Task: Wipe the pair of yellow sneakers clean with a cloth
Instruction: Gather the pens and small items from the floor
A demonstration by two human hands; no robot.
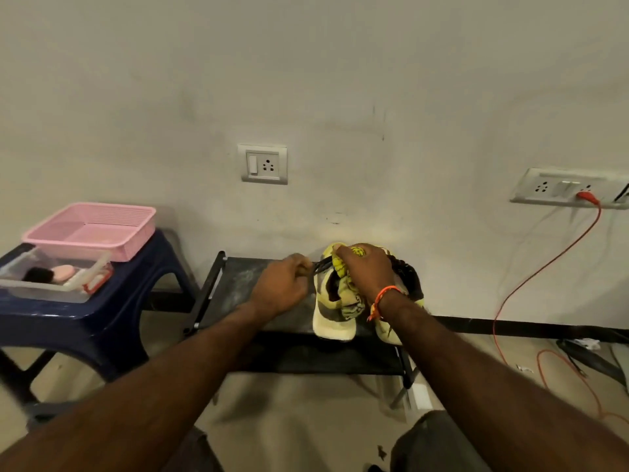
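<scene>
Two pale yellow sneakers stand side by side on a low black rack (258,284), heels toward me. The left sneaker (332,323) has dark laces, and my left hand (284,284) is closed on those laces, pulling them to the left. My right hand (366,269) presses a yellow patterned cloth (350,301) onto the top of that left sneaker. The right sneaker (388,332) is mostly hidden behind my right wrist, with only its heel and dark far side showing.
A dark blue plastic stool (68,318) stands to the left, carrying a pink basket (92,229) and a clear box (51,277) with a brush inside. An orange cable (544,267) hangs from a wall socket at the right and runs along the floor.
</scene>
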